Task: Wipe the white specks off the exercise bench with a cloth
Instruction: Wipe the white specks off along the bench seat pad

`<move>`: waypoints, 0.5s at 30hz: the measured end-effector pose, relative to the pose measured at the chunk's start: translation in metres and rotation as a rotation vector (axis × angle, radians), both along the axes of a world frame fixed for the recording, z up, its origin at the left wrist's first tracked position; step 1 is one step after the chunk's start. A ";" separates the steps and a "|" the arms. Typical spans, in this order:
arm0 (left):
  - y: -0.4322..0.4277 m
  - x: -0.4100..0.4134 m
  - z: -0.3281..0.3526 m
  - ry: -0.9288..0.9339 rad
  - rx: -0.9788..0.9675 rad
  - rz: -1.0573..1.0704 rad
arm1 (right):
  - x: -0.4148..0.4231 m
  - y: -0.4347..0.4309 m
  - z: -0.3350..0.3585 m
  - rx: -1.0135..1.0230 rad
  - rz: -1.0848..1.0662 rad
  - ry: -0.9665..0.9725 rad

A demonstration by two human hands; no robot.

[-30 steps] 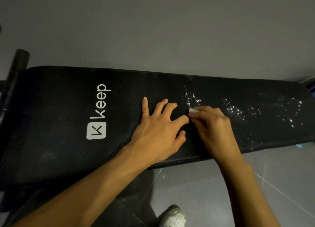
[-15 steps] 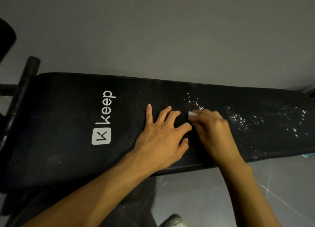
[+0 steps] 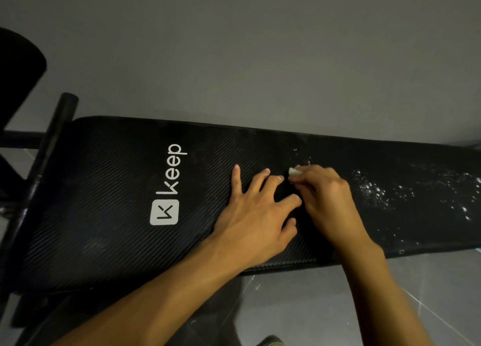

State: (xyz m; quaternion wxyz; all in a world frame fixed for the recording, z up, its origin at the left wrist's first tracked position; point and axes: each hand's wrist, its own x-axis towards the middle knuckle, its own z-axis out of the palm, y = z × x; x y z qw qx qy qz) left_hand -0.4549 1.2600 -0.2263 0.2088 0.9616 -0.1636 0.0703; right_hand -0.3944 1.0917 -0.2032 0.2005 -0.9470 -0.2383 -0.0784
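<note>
Dim, flat indoor light; black bench (image 3: pixel 109 215) loses detail in shadow; wide-angle bending at edges; slight softness.

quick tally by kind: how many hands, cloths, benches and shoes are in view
hands: 2, left hand and right hand
cloth: 1, white
exercise bench: 1, black
shoe: 1, only partly in view at the bottom edge
total: 5

black ribbed bench (image 3: pixel 125 210), white specks (image 3: pixel 374 192) rightward; small white cloth (image 3: pixel 295 171).
</note>
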 end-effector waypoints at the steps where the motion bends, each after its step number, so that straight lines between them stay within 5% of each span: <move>1: 0.000 0.000 0.000 0.000 -0.002 0.002 | 0.007 0.001 -0.001 0.000 -0.002 -0.005; 7: 0.000 0.000 0.002 0.012 0.001 0.001 | 0.062 0.024 -0.004 -0.037 -0.110 -0.053; 15: 0.000 0.002 0.000 -0.019 0.005 0.009 | 0.004 0.001 -0.001 0.011 -0.056 -0.008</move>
